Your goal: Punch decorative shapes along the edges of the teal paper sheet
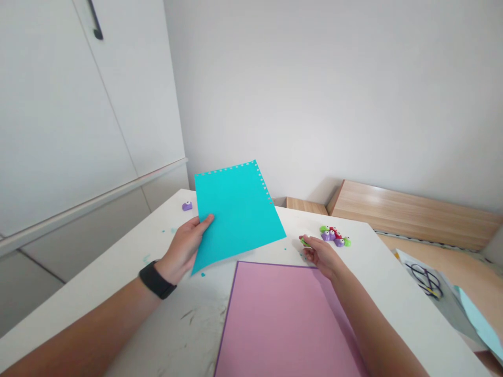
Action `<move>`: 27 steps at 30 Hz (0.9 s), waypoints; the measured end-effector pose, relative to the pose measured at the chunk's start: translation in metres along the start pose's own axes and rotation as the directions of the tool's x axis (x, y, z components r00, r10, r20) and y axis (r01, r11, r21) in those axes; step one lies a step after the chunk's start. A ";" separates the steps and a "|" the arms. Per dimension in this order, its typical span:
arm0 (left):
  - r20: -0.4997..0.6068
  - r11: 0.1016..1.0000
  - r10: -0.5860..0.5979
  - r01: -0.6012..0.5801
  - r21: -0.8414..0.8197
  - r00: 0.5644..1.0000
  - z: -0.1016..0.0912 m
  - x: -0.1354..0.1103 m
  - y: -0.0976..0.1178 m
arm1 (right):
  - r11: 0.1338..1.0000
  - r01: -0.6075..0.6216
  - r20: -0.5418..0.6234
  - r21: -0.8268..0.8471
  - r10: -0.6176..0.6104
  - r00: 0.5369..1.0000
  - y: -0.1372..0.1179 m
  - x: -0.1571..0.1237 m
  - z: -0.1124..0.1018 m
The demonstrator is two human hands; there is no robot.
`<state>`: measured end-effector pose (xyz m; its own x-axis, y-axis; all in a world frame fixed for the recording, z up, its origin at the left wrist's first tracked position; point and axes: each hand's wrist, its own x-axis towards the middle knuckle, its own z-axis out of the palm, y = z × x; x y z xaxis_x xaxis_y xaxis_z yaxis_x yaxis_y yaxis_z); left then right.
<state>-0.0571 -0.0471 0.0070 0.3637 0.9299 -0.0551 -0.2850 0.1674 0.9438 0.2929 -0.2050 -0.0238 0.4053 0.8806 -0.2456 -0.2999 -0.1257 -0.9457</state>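
Note:
My left hand (pixel 190 238) grips a turquoise sheet of paper (pixel 238 209) by its left edge, thumb on top, raised above the table. A row of small punched holes runs along the sheet's top edge and down part of its right edge. To the right of the sheet, my right hand (pixel 318 254) is closed around a small green paper punch (pixel 305 241), mostly hidden by the fingers. The punch is apart from the paper. Below both hands a pink board (pixel 281 319) with a purple border lies on the white table.
Several small green, purple and red punches with round eyes (pixel 335 236) are grouped right of my right hand. A lone purple punch (pixel 187 206) sits at the table's far left. Turquoise paper bits (pixel 203 274) dot the white table (pixel 165 335). Wooden furniture (pixel 412 204) stands beyond, at right.

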 end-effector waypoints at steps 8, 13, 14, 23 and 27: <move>-0.011 0.995 0.011 -0.012 -0.097 1.000 -0.011 0.006 0.003 | 0.895 0.152 0.018 -0.419 -0.160 0.987 -0.008 0.033 0.048; -0.025 0.995 0.028 -0.030 -0.099 0.999 -0.014 0.007 0.002 | 0.745 0.265 0.064 -0.612 -0.287 0.956 0.000 0.047 0.079; -0.029 0.994 0.029 -0.031 -0.105 0.999 -0.014 0.008 0.002 | 0.713 0.284 0.077 -0.641 -0.309 0.948 0.003 0.049 0.084; 0.004 0.991 0.036 -0.035 -0.127 0.999 -0.017 0.009 -0.003 | 0.483 0.382 0.189 -0.788 -0.400 0.897 0.018 0.056 0.107; -0.027 0.990 0.043 -0.046 -0.136 0.999 -0.017 0.009 -0.005 | 0.465 0.324 0.077 -0.824 -0.476 0.876 -0.013 0.060 0.067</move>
<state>-0.0676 -0.0334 -0.0036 0.3274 0.9446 -0.0232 -0.4196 0.1674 0.8922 0.2628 -0.1200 -0.0123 0.4317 0.8664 0.2509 0.7032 -0.1491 -0.6952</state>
